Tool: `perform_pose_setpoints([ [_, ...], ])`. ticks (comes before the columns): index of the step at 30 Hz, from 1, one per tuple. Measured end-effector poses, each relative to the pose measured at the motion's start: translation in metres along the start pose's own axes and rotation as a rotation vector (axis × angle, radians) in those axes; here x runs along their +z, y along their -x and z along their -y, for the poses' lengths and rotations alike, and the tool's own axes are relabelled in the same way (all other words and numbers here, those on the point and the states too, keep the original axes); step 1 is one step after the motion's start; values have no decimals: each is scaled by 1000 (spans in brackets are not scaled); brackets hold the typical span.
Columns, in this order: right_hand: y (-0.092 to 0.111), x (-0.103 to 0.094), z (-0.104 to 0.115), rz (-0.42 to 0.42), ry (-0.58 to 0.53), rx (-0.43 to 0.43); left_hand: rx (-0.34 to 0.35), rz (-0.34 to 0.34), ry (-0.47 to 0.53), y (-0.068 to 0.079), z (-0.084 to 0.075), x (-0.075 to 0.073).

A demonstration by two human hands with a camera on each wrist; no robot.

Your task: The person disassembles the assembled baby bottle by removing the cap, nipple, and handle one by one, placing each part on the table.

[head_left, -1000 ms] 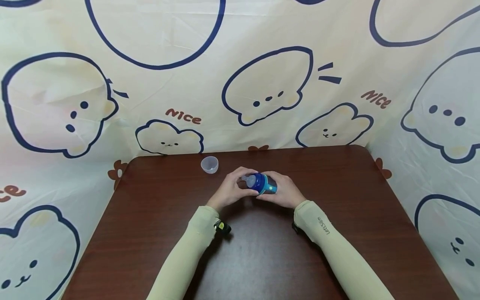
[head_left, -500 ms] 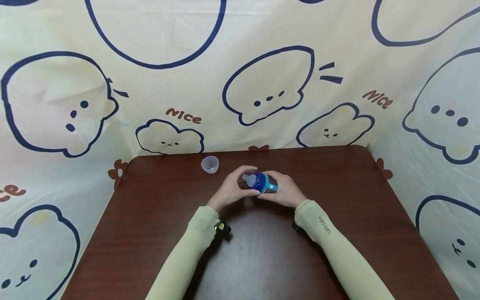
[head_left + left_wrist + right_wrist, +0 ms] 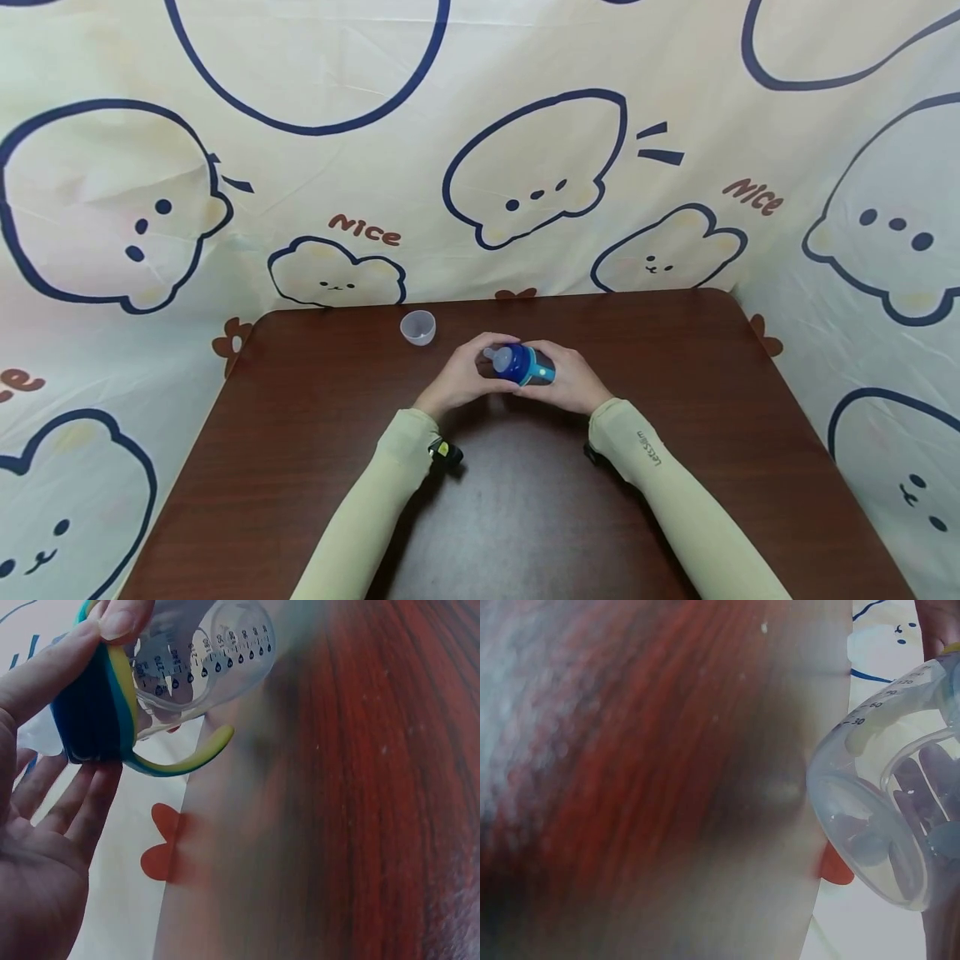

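Table [image 3: 510,483] beneath bottle [image 3: 516,363], cartoon-printed cloth [image 3: 525,50] behind.

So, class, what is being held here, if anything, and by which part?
A bottle: the left hand holds it by the blue collar, the right hand by the clear body.

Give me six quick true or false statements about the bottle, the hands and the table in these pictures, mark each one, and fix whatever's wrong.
1. The bare left hand grips the blue plastic collar of the clear plastic bottle. True.
2. The bare right hand holds nothing. False: it holds the bottle too.
3. The translucent teat points toward the left-hand side. True.
4. The bottle stands upright. False: it is tilted.
5. A small round clear plastic cup sits on the dark brown wooden table. True.
6. The cup is nearer the right hand. False: it is nearer the left.
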State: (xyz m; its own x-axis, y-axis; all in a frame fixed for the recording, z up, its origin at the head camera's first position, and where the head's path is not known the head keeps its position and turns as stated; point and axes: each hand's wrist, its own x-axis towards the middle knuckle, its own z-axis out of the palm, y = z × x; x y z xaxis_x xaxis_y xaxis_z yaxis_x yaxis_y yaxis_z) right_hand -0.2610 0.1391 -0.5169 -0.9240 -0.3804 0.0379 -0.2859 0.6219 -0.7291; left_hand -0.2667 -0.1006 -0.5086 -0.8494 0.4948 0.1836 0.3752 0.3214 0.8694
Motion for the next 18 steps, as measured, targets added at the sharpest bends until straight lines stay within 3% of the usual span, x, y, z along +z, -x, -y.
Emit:
perform_pose_setpoints([
  [13,-2,2,-2,-1,-3,-14,-44,-86,23,2,0,4],
  [18,-2,1,-3,0,-8,-24,-51,-91,21,2,-1,5],
])
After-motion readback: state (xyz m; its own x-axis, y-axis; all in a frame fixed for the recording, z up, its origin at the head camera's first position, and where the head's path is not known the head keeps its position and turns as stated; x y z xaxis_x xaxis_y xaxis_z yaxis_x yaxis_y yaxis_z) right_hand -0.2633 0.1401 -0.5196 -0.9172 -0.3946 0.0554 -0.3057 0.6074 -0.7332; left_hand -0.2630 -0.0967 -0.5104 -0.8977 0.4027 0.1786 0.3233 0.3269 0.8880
